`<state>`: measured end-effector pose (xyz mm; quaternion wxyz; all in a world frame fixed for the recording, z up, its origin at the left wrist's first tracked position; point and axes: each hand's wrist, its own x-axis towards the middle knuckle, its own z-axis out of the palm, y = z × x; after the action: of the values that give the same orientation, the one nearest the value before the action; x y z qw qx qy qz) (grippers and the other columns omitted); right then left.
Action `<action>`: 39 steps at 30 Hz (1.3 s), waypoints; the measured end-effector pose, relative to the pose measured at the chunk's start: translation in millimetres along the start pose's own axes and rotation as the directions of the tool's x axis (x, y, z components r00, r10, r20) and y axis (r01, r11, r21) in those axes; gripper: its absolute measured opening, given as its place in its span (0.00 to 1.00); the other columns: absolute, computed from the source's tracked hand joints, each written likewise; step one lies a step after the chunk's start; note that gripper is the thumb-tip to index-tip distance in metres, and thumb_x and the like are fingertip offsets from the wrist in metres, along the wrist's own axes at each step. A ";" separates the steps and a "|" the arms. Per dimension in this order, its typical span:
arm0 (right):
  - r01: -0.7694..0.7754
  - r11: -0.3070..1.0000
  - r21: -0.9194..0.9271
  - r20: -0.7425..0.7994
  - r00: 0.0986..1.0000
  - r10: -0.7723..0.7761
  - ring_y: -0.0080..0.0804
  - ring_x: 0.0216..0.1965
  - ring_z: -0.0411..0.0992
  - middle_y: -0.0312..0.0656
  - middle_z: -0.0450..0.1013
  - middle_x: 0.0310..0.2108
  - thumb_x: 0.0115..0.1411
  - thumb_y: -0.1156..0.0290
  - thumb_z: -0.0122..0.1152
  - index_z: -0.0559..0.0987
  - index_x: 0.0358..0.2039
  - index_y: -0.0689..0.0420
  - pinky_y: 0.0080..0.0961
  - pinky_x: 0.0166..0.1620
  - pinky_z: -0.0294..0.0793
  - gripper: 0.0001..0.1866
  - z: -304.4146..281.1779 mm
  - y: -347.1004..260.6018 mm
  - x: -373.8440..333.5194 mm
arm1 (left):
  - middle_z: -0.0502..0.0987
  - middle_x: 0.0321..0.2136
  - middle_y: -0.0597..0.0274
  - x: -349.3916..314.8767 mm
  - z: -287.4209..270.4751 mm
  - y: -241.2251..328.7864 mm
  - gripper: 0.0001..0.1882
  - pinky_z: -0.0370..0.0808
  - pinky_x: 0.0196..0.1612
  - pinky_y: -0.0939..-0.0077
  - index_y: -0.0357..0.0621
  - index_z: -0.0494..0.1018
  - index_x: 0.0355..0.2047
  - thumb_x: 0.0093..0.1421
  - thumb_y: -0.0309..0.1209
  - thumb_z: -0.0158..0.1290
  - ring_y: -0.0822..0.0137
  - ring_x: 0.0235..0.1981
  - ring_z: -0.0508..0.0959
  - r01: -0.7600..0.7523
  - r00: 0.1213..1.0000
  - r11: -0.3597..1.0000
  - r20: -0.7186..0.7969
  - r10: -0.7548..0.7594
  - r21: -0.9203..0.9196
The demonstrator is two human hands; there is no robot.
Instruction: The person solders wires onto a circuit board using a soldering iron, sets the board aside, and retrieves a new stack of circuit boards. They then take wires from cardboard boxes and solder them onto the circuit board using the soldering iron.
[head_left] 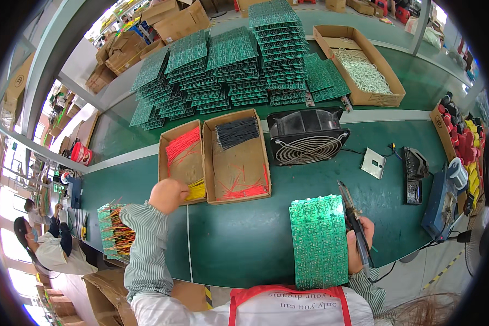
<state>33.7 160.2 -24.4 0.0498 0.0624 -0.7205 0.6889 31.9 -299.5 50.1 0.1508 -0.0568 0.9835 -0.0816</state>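
My left hand (168,195) is closed, its fingertips at the yellow wires (196,189) in the near end of the left cardboard tray (182,163). Red wires (182,143) lie farther up that tray. My right hand (363,239) grips a soldering iron (355,220), its tip pointing away from me. Directly left of that hand, a green circuit board panel (319,239) lies at the near edge of the bench; whether the hand touches it I cannot tell. A second tray (236,168) holds black wires (237,133) and loose red wires (239,187).
Tall stacks of green boards (280,54) stand at the back, beside a box of pale rings (364,70). A black fan (308,136) sits mid-bench. Rightward are a metal plate (373,163) and a blue soldering station (439,204). A wired board (117,231) lies left.
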 end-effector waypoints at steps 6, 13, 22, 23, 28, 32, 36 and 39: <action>-0.005 1.000 -0.011 -0.016 1.000 0.005 0.24 0.37 0.68 0.47 0.69 0.44 0.60 0.51 0.58 0.61 0.50 0.61 0.26 0.45 0.68 0.30 3.9 -2.9 0.7 | 0.76 0.27 0.51 23.9 -12.7 -26.5 0.07 0.73 0.37 0.56 0.44 0.78 0.30 0.52 0.32 0.54 0.50 0.32 0.76 -0.301 0.954 0.860 -0.129 0.272 -0.412; 0.002 1.000 -0.012 -0.033 0.999 -0.002 0.25 0.37 0.68 0.48 0.69 0.44 0.60 0.52 0.58 0.61 0.50 0.62 0.26 0.45 0.68 0.30 6.6 -3.3 1.9 | 0.71 0.31 0.60 105.4 9.6 -1.2 0.09 0.77 0.33 0.67 0.43 0.71 0.33 0.50 0.28 0.53 0.58 0.40 0.75 0.085 0.867 0.973 -0.497 0.033 0.214; 0.008 1.000 -0.006 0.004 1.000 -0.008 0.27 0.38 0.70 0.50 0.69 0.45 0.62 0.56 0.55 0.61 0.51 0.62 0.27 0.46 0.70 0.26 3.9 -3.3 3.2 | 0.75 0.34 0.54 133.7 23.1 -20.7 0.07 0.75 0.41 0.61 0.40 0.74 0.31 0.50 0.25 0.54 0.52 0.40 0.73 -0.026 0.808 0.999 -0.588 0.042 0.035; 0.006 1.000 -0.002 0.003 1.000 -0.006 0.27 0.38 0.70 0.50 0.69 0.45 0.62 0.56 0.55 0.61 0.51 0.62 0.27 0.46 0.70 0.26 4.4 -4.4 3.5 | 0.75 0.34 0.54 131.5 20.8 -19.9 0.07 0.75 0.41 0.61 0.40 0.74 0.31 0.50 0.25 0.54 0.52 0.40 0.73 -0.028 0.808 0.999 -0.588 0.046 0.039; 0.011 1.000 0.008 0.013 1.000 -0.012 0.28 0.39 0.71 0.50 0.69 0.45 0.62 0.57 0.55 0.60 0.51 0.62 0.28 0.46 0.70 0.26 3.7 -6.3 2.5 | 0.76 0.29 0.51 120.5 8.6 -16.8 0.06 0.72 0.39 0.58 0.41 0.75 0.30 0.51 0.28 0.54 0.50 0.36 0.75 -0.032 0.819 0.991 -0.572 -0.051 -0.133; 0.015 1.000 -0.019 0.007 1.000 -0.015 0.28 0.39 0.71 0.50 0.69 0.45 0.62 0.59 0.55 0.61 0.51 0.62 0.27 0.46 0.70 0.25 2.9 -5.0 -0.3 | 0.77 0.28 0.54 119.5 10.9 -19.3 0.05 0.73 0.38 0.59 0.40 0.74 0.27 0.53 0.28 0.53 0.52 0.36 0.75 -0.070 0.781 0.996 -0.624 0.017 -0.061; 0.010 1.000 0.001 0.008 1.000 -0.010 0.27 0.40 0.71 0.49 0.70 0.45 0.61 0.58 0.56 0.62 0.51 0.62 0.26 0.47 0.70 0.26 2.8 -8.8 -0.5 | 0.76 0.27 0.52 117.8 10.0 -21.7 0.05 0.73 0.37 0.60 0.40 0.74 0.28 0.55 0.29 0.52 0.52 0.33 0.75 -0.045 0.809 0.999 -0.588 0.020 -0.029; 0.013 1.000 0.017 0.003 1.000 -0.013 0.27 0.41 0.70 0.49 0.71 0.45 0.61 0.58 0.58 0.62 0.50 0.63 0.26 0.47 0.69 0.26 0.6 -6.5 -0.4 | 0.76 0.27 0.51 120.2 5.9 -21.7 0.05 0.73 0.35 0.60 0.40 0.73 0.28 0.55 0.28 0.51 0.51 0.32 0.75 -0.059 0.792 0.998 -0.609 0.047 0.000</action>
<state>35.1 159.3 -18.0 0.0526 0.0688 -0.7144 0.6944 -78.4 -338.0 13.9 -0.1717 -0.0014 0.9817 -0.0821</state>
